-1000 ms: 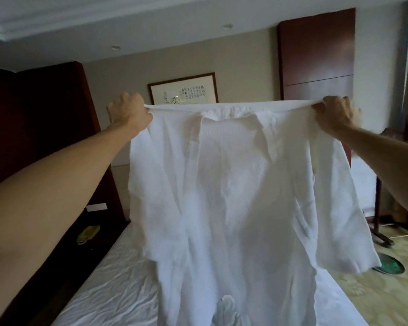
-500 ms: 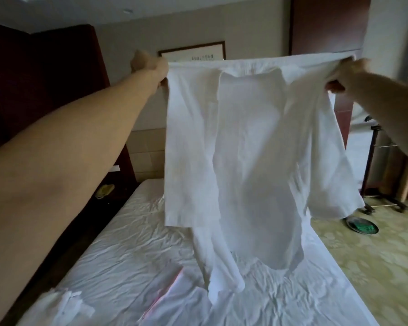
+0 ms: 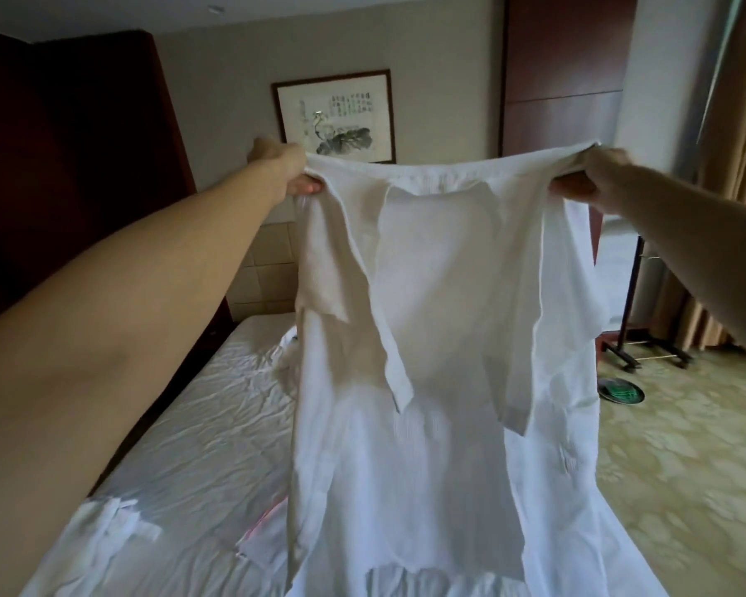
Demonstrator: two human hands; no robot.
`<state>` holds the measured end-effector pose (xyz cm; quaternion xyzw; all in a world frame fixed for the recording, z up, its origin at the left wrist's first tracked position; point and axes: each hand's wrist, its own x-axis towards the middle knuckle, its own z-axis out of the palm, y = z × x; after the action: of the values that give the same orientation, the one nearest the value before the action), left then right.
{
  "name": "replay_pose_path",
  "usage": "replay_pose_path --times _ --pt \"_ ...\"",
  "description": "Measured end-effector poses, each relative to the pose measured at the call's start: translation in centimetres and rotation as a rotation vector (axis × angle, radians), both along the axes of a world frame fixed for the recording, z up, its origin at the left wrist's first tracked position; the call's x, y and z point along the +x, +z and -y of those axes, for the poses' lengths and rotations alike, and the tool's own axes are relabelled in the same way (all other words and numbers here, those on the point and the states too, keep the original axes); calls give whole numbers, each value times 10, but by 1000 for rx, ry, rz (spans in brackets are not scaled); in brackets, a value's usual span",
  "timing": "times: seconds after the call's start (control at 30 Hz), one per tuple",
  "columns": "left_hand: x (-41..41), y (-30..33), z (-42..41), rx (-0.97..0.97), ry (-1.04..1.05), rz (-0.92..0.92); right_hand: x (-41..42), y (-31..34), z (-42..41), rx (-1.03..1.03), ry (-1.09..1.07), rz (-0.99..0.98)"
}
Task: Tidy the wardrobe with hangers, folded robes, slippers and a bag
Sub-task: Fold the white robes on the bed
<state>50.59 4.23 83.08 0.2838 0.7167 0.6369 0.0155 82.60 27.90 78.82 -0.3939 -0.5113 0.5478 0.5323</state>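
With the left hand (image 3: pixel 286 168) and right hand (image 3: pixel 586 176) each gripping the thin white cotton robe (image 3: pixel 427 316) at its shoulders, keep it taut and lower it flat onto the rumpled white bed (image 3: pixel 199 433).

The robe (image 3: pixel 427 316) has dropped lower, hem nearing the bed (image 3: pixel 199 424).

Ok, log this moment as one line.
stage: robe spread | left hand: holds robe top edge | right hand: holds top edge | robe: hanging above bed
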Motion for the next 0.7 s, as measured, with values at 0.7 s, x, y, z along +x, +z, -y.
replay_pose_path --times 0.7 --pt "-113 -241 -280 -260 -61 318 -121 -239 -265 -243 2 242"
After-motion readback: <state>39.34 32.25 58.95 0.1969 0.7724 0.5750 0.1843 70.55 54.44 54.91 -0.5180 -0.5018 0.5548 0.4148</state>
